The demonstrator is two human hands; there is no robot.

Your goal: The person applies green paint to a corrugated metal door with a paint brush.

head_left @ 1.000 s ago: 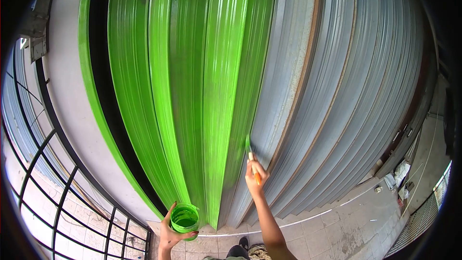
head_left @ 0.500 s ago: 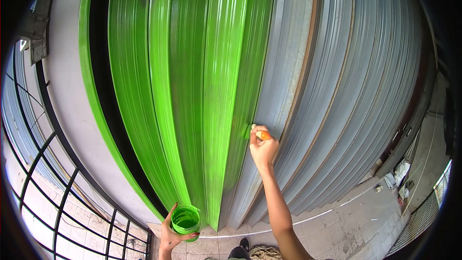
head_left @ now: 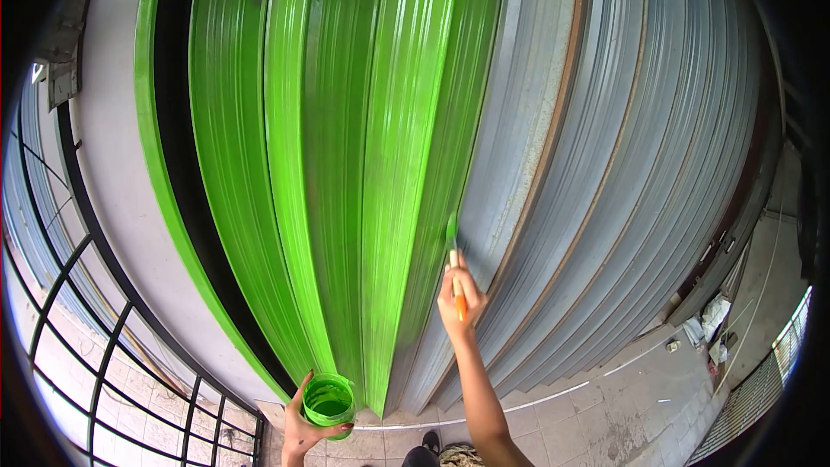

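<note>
My right hand [head_left: 461, 298] grips a paintbrush [head_left: 455, 258] with an orange and pale handle. Its green-coated bristles touch the panel at the border between paint and bare metal. My left hand [head_left: 303, 428] holds a tub of green paint [head_left: 329, 399] upright at the bottom, fingers wrapped around its side. The folded metal shutter [head_left: 398, 147] is bright green on its left folds. On the right, its folds [head_left: 596, 147] are bare grey with rusty brown edges.
A black metal grille [head_left: 99, 363] stands at the lower left beside a white wall [head_left: 117, 121]. Tiled floor [head_left: 553, 419] runs along the bottom, where a shoe [head_left: 430, 440] shows. Small clutter [head_left: 716, 316] lies at the right.
My right hand has moved down and slightly left, and the brush now points upward with its bristles visible. The tub in my left hand has shifted slightly left and down.
</note>
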